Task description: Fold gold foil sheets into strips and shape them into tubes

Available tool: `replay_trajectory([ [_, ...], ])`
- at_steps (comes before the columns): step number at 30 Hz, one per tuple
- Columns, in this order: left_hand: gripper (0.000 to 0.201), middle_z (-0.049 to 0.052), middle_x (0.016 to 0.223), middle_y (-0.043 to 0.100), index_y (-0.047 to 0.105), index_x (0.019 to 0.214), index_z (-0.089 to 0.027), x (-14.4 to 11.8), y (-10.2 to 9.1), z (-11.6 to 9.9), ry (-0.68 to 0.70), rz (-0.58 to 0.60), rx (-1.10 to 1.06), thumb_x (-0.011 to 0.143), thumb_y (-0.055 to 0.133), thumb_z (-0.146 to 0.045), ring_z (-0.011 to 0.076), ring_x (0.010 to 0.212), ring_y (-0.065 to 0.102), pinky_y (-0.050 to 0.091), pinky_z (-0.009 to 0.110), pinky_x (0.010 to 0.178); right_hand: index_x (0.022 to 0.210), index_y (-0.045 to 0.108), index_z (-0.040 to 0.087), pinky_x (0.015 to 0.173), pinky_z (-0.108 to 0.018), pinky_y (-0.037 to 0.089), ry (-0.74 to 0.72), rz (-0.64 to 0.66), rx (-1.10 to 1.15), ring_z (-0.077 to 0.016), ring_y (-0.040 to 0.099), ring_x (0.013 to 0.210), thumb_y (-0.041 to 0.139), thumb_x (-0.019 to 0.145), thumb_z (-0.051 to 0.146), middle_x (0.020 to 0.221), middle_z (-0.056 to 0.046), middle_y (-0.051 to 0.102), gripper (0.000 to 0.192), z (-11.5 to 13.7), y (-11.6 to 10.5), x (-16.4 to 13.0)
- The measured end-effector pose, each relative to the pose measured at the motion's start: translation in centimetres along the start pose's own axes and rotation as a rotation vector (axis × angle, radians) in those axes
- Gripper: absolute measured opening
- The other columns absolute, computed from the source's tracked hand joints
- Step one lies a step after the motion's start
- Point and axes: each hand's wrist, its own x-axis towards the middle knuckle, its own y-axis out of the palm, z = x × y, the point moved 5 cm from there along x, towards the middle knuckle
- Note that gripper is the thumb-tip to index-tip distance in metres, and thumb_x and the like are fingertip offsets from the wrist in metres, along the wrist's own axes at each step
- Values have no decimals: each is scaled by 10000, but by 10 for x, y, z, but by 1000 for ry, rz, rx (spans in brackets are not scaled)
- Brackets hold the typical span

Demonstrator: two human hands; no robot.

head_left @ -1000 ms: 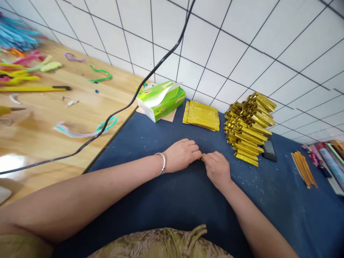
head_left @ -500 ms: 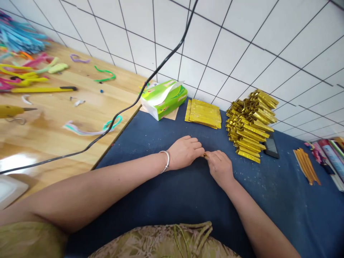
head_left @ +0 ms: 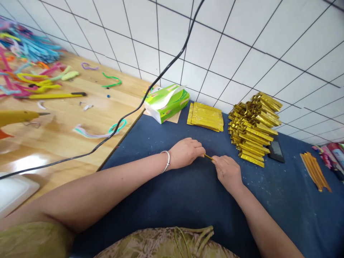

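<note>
My left hand (head_left: 186,152) and my right hand (head_left: 227,171) rest on the blue cloth (head_left: 166,193), fingertips facing each other. Between them a narrow gold foil strip (head_left: 208,157) shows, pinched at each end by one hand. A white bangle circles my left wrist. Just beyond my right hand rises a tall pile of folded gold foil pieces (head_left: 252,129). A flat stack of gold foil sheets (head_left: 205,116) lies farther back, near the tiled wall.
A green tissue box (head_left: 166,102) sits at the cloth's back left corner. A black phone (head_left: 275,150) lies beside the pile, and thin orange sticks (head_left: 315,171) lie at right. The wooden table (head_left: 61,136) at left carries coloured pipe cleaners, a yellow glue gun (head_left: 18,116) and a black cable (head_left: 134,111).
My hands have drawn slightly apart, so the gold strip between them now shows. The view has shifted a little to the left.
</note>
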Motion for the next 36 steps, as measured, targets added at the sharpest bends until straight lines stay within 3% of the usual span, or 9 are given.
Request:
replay_trajectory([
  [5,211,37,924,639,611,1023,-183,1,6,10,-17,28,-130,914,431,-191,142,895,575,417,271,846,1008,609,161,728,-275,391,31,39,-9,-152,541,726,446,913,207,758,-46,620,193,-5,5,-2],
  [13,234,14,768,617,632,805,-169,1,-3,27,-198,-33,-235,854,557,-385,132,780,581,440,232,741,1005,612,165,758,-278,427,53,-5,26,-160,581,764,452,914,224,814,-54,651,193,-8,6,-4],
  [22,169,20,835,629,622,856,-158,2,-8,34,-56,-10,-317,891,507,-277,126,823,574,439,236,774,1155,556,179,794,-277,438,137,53,34,-164,579,834,399,935,232,872,-54,638,276,-12,7,-5],
  [28,173,26,815,602,599,839,-159,1,-11,33,1,1,-182,896,485,-276,138,801,556,428,253,758,981,613,180,767,-276,402,136,-4,-48,-161,577,798,451,922,292,817,-49,646,205,-14,1,-5],
  [36,194,23,803,585,579,826,-166,1,-12,38,29,-8,-131,905,461,-299,141,782,542,418,258,747,706,576,186,691,-279,329,76,70,-178,-148,497,681,446,914,369,664,-33,572,307,-5,-5,0],
])
